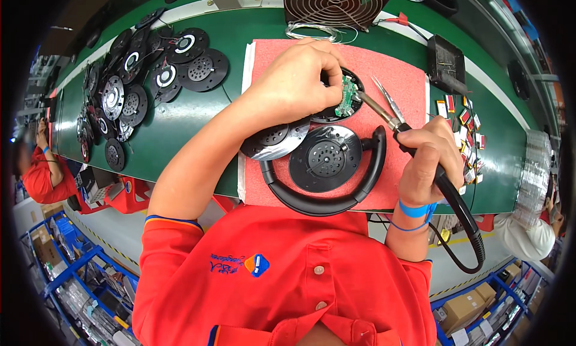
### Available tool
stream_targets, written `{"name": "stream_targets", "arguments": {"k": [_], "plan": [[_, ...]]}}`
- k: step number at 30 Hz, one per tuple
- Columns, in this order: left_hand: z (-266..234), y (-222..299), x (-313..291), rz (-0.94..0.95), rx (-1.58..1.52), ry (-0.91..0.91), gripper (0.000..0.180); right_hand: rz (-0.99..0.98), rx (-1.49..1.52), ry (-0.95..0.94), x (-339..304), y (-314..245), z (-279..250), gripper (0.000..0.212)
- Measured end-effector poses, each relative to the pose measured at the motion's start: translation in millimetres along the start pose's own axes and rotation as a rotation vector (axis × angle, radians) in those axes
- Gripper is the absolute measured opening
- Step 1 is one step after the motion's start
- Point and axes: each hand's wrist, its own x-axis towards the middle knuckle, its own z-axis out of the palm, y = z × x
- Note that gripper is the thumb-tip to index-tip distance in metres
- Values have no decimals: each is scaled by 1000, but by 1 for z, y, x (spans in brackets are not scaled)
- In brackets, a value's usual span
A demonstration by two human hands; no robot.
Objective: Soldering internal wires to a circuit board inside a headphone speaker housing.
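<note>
My right hand (433,163) is closed round the black handle of a soldering iron (378,109). Its metal tip reaches the right edge of a green circuit board (347,96), which sits in a round black ear cup (358,111). Over the board's left side my left hand (303,82) has its fingers pinched; what they hold is hidden. Silver tweezers (389,98) lie alongside the iron, and I cannot tell whether my right hand holds them too. Nearer me are a curved black headband (312,207), a perforated black disc (324,159) and a shiny disc (282,141).
The pink foam mat (264,187) lies on a green bench (198,109). Piled at left are several speaker discs (133,105). A fan with a wire grille (336,4) and a coil of white wire (321,31) stand behind; a black tray (446,64) and small battery packs (465,127) are at right.
</note>
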Motion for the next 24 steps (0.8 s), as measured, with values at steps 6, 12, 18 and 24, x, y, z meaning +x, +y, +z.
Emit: {"name": "stream_targets", "arguments": {"k": [6,12,18,24], "plan": [[4,1,1,97,48,61,8,-6,-6,-9,0,3,-1,17],[4,0,2,114,16,67,8,28,52,65,-1,5,-3,24],[3,-1,1,94,2,46,8,36,43,53,-2,6,0,22],[1,-1,1,82,-15,44,9,23,27,-21,2,6,2,13]]}}
